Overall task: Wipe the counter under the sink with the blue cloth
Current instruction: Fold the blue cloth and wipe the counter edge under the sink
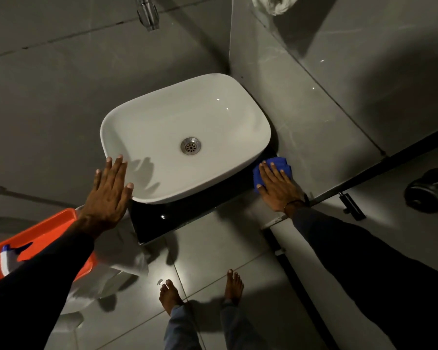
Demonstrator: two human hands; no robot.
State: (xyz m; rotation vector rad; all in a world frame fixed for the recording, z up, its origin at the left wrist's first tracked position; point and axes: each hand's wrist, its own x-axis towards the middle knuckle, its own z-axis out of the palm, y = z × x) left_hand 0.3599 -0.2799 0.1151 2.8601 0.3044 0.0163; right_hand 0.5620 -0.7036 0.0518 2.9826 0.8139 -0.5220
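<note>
Blue cloth (278, 165) lies under flat right fingers (268, 173); left fingers (116, 170) spread, empty.

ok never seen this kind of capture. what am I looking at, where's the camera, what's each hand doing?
There is no machine here. One wide-angle camera sits on a person's head and looks down, so both arms reach in from the bottom and the bare feet show on the floor tiles.

In the middle is a white sink standing on a black counter. The right hand lies flat on the blue cloth, pressing it on the counter at the sink's right edge. The left hand is open with its fingers spread at the sink's left rim and holds nothing.

At lower left an orange tray holds a spray bottle. A tap shows at the top.
</note>
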